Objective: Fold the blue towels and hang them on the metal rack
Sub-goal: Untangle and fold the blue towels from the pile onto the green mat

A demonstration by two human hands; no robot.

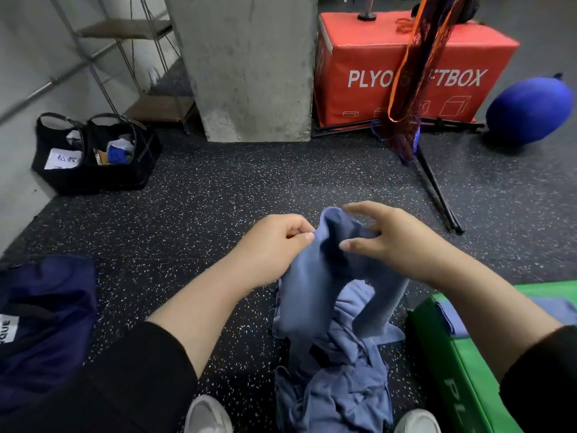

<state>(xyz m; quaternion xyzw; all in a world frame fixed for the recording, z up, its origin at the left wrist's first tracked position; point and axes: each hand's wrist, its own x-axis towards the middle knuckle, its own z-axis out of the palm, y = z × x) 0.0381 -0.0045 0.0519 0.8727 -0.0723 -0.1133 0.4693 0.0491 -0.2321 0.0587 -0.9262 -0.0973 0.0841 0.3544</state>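
A light blue towel [315, 285] hangs bunched in front of me above the floor. My left hand [274, 245] pinches its upper edge between thumb and curled fingers. My right hand [393, 242] hovers over the towel's top right part with fingers spread and slightly bent, fingertips touching the cloth. Below it lies a crumpled heap of more blue towels [337, 389] on the floor between my shoes. Another blue towel [552, 310] lies on the green box. A metal rack [125, 57] with wooden shelves stands far left against the wall.
A green foam box [452, 354] sits at my right, a dark blue bag [43, 323] at my left. Beyond stand a black tote bag [93, 157], a concrete pillar [249, 67], a red plyo box [406, 67], a black stand with netting [434, 182] and a blue ball [527, 110].
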